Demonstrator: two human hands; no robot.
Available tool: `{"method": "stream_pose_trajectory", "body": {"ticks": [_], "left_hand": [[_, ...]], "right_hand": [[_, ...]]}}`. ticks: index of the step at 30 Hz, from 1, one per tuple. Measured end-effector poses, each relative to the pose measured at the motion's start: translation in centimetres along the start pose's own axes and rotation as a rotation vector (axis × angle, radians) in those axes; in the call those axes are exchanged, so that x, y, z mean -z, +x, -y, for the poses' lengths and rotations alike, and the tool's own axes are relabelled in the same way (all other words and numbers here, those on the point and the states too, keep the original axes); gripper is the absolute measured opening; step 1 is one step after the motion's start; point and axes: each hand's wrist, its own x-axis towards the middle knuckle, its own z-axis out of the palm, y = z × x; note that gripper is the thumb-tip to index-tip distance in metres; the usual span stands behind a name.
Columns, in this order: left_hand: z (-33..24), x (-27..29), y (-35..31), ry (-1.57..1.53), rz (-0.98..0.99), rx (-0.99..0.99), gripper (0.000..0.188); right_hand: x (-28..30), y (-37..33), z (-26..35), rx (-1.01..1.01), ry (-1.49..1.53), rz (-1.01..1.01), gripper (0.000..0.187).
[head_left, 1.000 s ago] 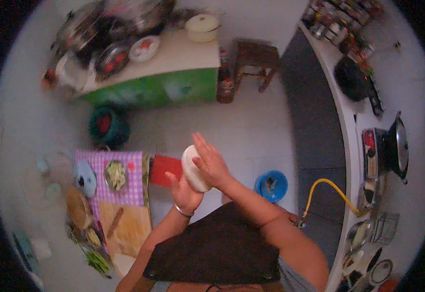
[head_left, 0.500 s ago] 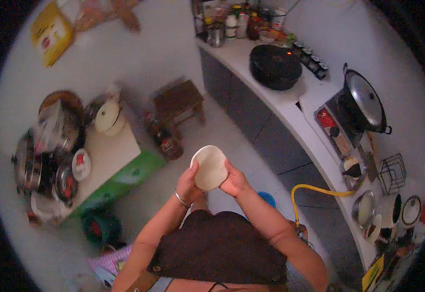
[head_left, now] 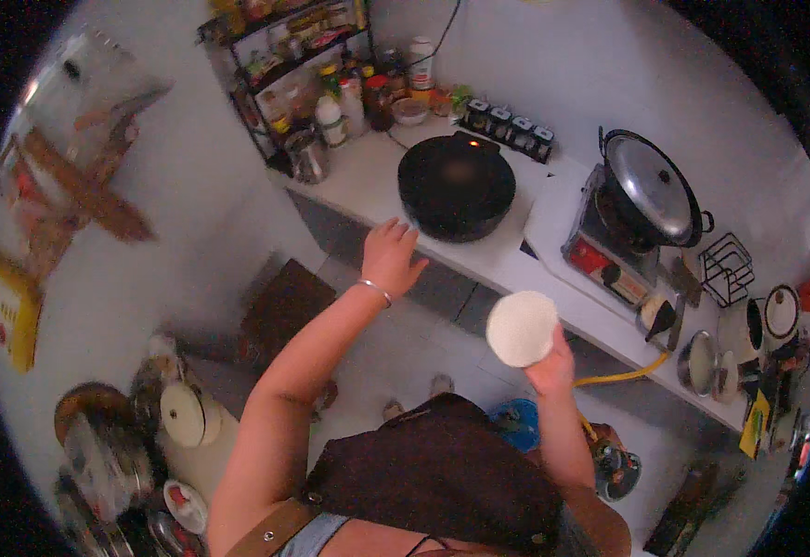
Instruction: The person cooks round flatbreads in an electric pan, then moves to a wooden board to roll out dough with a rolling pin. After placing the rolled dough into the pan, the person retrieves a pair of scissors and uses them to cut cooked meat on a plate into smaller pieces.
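Observation:
A pale, flat round of dough (head_left: 520, 327) is held up on the right by my right hand (head_left: 553, 364), gripped at its right edge. My left hand (head_left: 392, 258), with a bangle at the wrist, reaches out with its fingers apart and nothing in them. Just beyond those fingers is a round black electric griddle (head_left: 458, 190) on the counter, its lid down and a small orange light lit at the back. Whether my fingertips touch the counter's edge, I cannot tell.
Along the white counter (head_left: 516, 269) stand a gas stove (head_left: 609, 265) with a large lidded wok (head_left: 651, 186), a row of small jars (head_left: 507, 128) and a rack of bottles (head_left: 303, 56). A blue basin (head_left: 514, 422) and a yellow hose (head_left: 623, 373) are lower down. Pots (head_left: 108, 464) sit left.
My left hand has let go of the dough and stretched forward toward the griddle. The dough has moved right in my right hand alone. My view has turned toward the counter.

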Motion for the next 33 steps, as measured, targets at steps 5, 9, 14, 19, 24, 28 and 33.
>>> {"method": "stream_pose_trajectory", "body": {"ticks": [5, 9, 14, 19, 24, 28, 33], "left_hand": [[5.1, -8.0, 9.0, 0.437, 0.162, -0.269, 0.025], [6.8, -8.4, 12.2, 0.317, 0.365, -0.451, 0.010], [6.6, -2.8, 19.7, 0.281, 0.269, -0.487, 0.008], [7.1, 1.5, 37.2, -0.022, 0.216, -0.351, 0.022], [4.5, 0.6, 50.6, 0.064, 0.420, 0.033, 0.045], [4.0, -3.4, 54.7, 0.341, 0.214, -0.098, 0.042], [3.7, -4.9, 55.9, 0.268, 0.189, -0.131, 0.067]], "right_hand": [[2.8, 3.5, 4.9, 0.218, 0.119, -0.108, 0.053], [3.8, 7.2, 7.6, 0.284, 0.194, -0.101, 0.053], [4.1, 11.9, 9.6, 0.311, 0.205, -0.195, 0.053], [2.5, 15.3, 11.2, 0.307, 0.137, -0.273, 0.049], [-1.0, 17.7, 10.7, 0.321, -0.002, -0.338, 0.046], [-3.9, 21.9, 9.2, 0.286, -0.180, -0.293, 0.042], [-5.9, 32.3, 5.0, 0.125, -0.383, -0.281, 0.037]]}}
